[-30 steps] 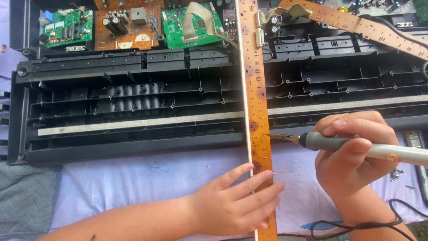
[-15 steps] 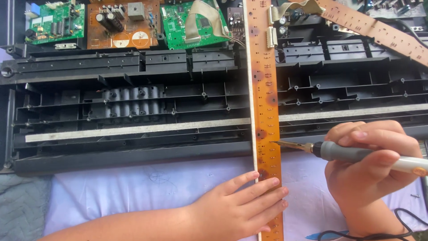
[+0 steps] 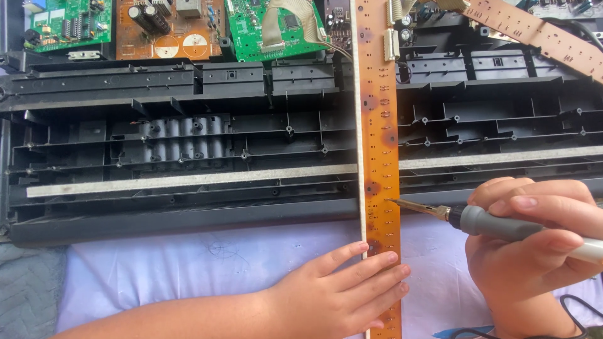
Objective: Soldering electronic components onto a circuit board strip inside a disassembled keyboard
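A pale lilac cloth (image 3: 207, 276) covers the table, with grey fabric (image 3: 28, 292) at its left; a long black plastic casing (image 3: 188, 157) lies on it.

A long black plastic housing (image 3: 188, 157) is laid across the surface, with ribs and screw posts inside. A grey felt strip (image 3: 188, 181) is seen along its length. Behind the housing, a green circuit board (image 3: 63, 25) is placed at the left, an orange-brown board with capacitors (image 3: 166, 28) beside it, and another green board (image 3: 270, 25) carrying a grey ribbon cable (image 3: 286, 19). A second brown strip board (image 3: 534, 34) is set diagonally at the top right. A pale lilac cloth (image 3: 188, 276) is spread below, and a grey fabric (image 3: 28, 289) at the left corner.
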